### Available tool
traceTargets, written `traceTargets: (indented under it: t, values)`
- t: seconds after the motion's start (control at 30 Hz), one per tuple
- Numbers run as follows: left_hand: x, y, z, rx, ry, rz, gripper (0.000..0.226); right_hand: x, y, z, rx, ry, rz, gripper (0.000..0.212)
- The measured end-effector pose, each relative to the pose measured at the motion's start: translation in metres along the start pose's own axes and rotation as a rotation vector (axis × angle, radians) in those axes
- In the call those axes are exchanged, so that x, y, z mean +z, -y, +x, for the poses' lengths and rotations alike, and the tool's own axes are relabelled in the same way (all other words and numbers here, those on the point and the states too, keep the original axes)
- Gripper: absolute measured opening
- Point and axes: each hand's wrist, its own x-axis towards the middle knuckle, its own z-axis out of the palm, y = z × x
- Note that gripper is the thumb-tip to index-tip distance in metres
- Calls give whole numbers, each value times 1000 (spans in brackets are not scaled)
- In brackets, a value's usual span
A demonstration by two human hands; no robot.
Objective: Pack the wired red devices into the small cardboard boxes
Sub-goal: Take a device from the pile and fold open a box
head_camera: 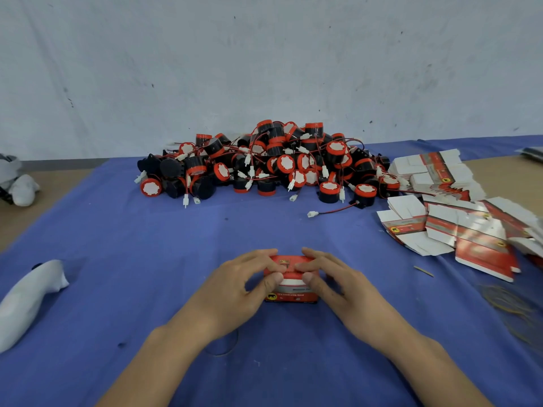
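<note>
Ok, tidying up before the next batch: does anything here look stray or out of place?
One device lies apart from the pile, its wire trailing loose across the cloth. The flat boxes on the right are fanned out untidily.

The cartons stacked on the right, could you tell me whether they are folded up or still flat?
Flat. The cartons lie in fanned, overlapping stacks with their flaps spread out; none stands as a box.

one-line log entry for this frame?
step: closing box | left hand: on small box | right hand: on same box | device pile: behind | flat boxes: right | surface: blue cloth
</note>
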Motion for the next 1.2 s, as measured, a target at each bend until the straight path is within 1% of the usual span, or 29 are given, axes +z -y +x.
traceTargets:
  t: [0.07, 0.1, 0.2, 0.23, 0.3, 0.37, 0.53, 0.6, 0.77, 0.83, 0.9, 1.0, 1.1, 1.17, 1.2]
  values:
    - [0, -1, -2, 41, -38, 96, 29, 1, 0, -1, -31, -30, -40, 26]
    - [0, -2, -3, 67, -63, 137, 26, 2, 0, -2, -52, -48, -64, 24]
    - [0, -2, -6, 120, -91, 189, 24, 4, -1, -3, -83, -56, -92, 20]
    - [-1, -2, -7, 129, -91, 197, 26, 3, -2, -3, -79, -40, -98, 20]
    - [-2, 0, -8, 149, -103, 202, 30, 1, -3, -4, -83, -11, -131, 27]
    - [-3, 0, -8, 169, -125, 214, 30, -1, -4, -4, -83, 2, -171, 31]
    - [-2, -1, -6, 319, -198, 329, 25, -2, -3, -5, -92, -7, -240, 31]
    - [-1, 0, -7, 386, -197, 381, 29, -1, -2, -5, -109, -8, -271, 30]
    - [1, 1, -7, 447, -233, 424, 29, -1, 1, -7, -122, -6, -276, 28]
    - [6, -1, -8, 415, -206, 402, 29, -2, 0, -6, -100, -3, -274, 27]
    - [10, -5, -10, 328, -143, 323, 28, -2, -2, -7, -85, 0, -268, 26]
    - [14, -4, -11, 247, -131, 223, 20, 1, -5, -8, -94, -21, -270, 24]
    - [16, -5, -8, 94, -85, -37, 18, 1, -4, -6, -38, 12, -223, 26]
    - [17, -9, -5, 5, -83, -207, 18, 1, 0, -3, 14, 19, -111, 19]
    - [17, -12, -3, -30, -110, -283, 14, 1, 4, -1, 34, -12, -24, 21]
